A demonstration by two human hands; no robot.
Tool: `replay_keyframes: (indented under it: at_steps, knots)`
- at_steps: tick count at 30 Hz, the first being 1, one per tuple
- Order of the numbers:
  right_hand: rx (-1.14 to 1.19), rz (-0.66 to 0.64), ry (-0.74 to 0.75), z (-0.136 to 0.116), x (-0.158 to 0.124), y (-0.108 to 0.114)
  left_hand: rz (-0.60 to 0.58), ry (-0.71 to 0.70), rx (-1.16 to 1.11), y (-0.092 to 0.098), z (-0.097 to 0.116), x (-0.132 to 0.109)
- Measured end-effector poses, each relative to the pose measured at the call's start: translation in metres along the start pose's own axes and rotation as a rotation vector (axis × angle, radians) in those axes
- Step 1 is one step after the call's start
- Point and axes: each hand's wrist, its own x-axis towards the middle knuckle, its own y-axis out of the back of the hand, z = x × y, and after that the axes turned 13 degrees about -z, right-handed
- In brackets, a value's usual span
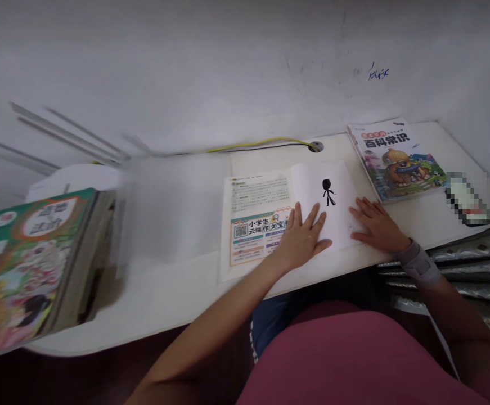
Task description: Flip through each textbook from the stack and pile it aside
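An open booklet lies on the white desk, with printed text and coloured boxes on its left page. On its white right-hand sheet is a black stick figure. My left hand rests flat across the fold and the lower part of the white sheet, fingers spread. Against the sheet's right edge lies my right hand, its fingers stretched out and a grey band on the wrist. Neither hand grips anything.
A stack of books stands at the left. A translucent sheet or case, blurred, is left of the booklet. At the right lie a colourful book and a pixelated phone-like object. A yellow cable runs into a desk hole.
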Motion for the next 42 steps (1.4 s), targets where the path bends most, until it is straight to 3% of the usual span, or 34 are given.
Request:
replay_keyframes:
  at_steps: [12, 31, 42]
  knots:
    - [-0.015, 0.117, -0.142, -0.055, -0.031, -0.007, 0.019, 0.003, -0.011, -0.003, 0.001, 0.001]
    - [-0.002, 0.091, -0.100, -0.051, -0.029, -0.006, -0.029, 0.037, -0.021, 0.002, 0.012, 0.008]
    - [-0.045, 0.103, -0.095, -0.052, -0.029, -0.005, 0.017, 0.045, -0.011, -0.004, 0.016, 0.011]
